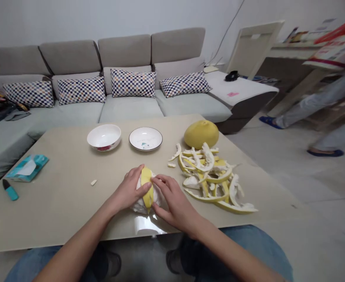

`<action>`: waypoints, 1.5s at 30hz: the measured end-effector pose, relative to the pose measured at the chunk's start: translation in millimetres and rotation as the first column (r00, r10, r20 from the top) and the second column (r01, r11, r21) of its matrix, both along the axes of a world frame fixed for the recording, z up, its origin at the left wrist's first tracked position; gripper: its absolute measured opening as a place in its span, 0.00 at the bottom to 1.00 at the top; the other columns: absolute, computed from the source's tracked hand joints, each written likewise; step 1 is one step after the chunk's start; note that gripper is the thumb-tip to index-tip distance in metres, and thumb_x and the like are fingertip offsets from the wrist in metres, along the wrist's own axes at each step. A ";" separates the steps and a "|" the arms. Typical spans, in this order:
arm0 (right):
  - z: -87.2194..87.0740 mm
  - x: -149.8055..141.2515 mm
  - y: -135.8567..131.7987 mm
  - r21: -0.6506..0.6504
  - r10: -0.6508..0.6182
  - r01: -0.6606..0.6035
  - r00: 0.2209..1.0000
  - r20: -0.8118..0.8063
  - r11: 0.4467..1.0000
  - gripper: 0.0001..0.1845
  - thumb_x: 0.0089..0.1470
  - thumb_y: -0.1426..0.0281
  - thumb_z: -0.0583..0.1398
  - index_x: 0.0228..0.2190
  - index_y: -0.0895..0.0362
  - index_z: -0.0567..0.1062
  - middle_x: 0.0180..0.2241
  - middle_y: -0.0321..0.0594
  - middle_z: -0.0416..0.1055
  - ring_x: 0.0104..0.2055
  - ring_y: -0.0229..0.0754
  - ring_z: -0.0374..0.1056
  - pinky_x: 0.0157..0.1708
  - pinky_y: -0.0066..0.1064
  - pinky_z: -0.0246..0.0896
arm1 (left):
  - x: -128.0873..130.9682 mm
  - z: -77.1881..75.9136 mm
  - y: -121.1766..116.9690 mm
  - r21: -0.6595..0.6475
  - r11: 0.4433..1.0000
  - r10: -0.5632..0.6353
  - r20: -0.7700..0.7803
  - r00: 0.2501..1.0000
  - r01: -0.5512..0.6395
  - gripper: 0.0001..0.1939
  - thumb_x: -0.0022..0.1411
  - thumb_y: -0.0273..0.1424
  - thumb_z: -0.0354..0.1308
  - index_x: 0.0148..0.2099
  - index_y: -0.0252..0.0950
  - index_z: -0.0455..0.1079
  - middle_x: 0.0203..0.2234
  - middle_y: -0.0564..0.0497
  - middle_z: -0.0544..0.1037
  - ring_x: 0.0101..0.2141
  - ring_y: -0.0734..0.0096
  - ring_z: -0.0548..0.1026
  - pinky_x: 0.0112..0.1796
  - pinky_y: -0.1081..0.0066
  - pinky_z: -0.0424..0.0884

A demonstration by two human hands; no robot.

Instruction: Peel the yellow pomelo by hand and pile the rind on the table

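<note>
Near the table's front edge sits a mostly peeled pomelo, its white pith bare except for a yellow strip of peel down the middle. My left hand is wrapped round its left side, the thumb lying across the peel strip. On the other side, my right hand grips the fruit, with fingertips and thumb at the strip's right edge. To the right lies a heap of curved yellow-and-white peel pieces. A whole yellow pomelo stands behind that heap.
A white bowl and a dark-rimmed plate stand further back on the table. At the left are a tissue pack and a teal-and-black knife. A sofa lines the wall; another person's legs show at right.
</note>
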State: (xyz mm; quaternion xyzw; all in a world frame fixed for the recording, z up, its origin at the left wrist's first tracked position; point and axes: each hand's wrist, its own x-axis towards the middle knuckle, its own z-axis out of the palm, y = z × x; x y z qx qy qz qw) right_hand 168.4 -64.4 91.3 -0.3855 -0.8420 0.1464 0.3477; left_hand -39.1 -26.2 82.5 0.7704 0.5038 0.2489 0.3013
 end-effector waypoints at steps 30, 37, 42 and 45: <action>0.9 6.4 23.1 0.162 -0.088 0.085 0.996 0.012 0.983 0.21 0.53 0.76 0.58 0.50 0.57 0.73 0.51 0.49 0.75 0.51 0.48 0.74 0.48 0.40 0.73 | 5.5 -1.4 -19.4 0.126 0.990 -0.049 -0.152 0.987 0.069 0.45 0.57 0.41 0.60 0.70 0.33 0.45 0.66 0.34 0.55 0.65 0.45 0.54 0.62 0.44 0.55; -0.2 12.3 28.0 0.163 0.055 -0.092 0.975 0.218 0.982 0.28 0.57 0.74 0.56 0.59 0.64 0.64 0.55 0.60 0.70 0.55 0.52 0.71 0.49 0.42 0.72 | 14.4 -7.9 -33.4 0.107 0.984 0.165 -0.199 0.966 -0.146 0.53 0.51 0.44 0.64 0.70 0.32 0.42 0.68 0.33 0.51 0.66 0.42 0.52 0.61 0.42 0.56; -0.1 11.4 26.7 0.198 -0.011 -0.054 0.951 0.310 0.979 0.27 0.57 0.72 0.57 0.57 0.67 0.67 0.55 0.61 0.70 0.52 0.54 0.73 0.46 0.41 0.74 | 26.0 -16.8 -36.3 0.212 0.958 0.226 -0.134 0.965 -0.195 0.49 0.48 0.38 0.64 0.67 0.30 0.47 0.63 0.32 0.58 0.64 0.42 0.57 0.60 0.44 0.60; 0.7 9.9 28.6 0.176 -0.022 -0.039 0.944 0.331 0.984 0.29 0.56 0.72 0.58 0.58 0.68 0.65 0.57 0.63 0.68 0.53 0.54 0.72 0.45 0.41 0.74 | 29.8 -18.1 -35.8 0.289 0.944 0.204 -0.134 0.970 -0.159 0.47 0.47 0.35 0.63 0.66 0.27 0.49 0.62 0.31 0.60 0.62 0.40 0.59 0.59 0.42 0.60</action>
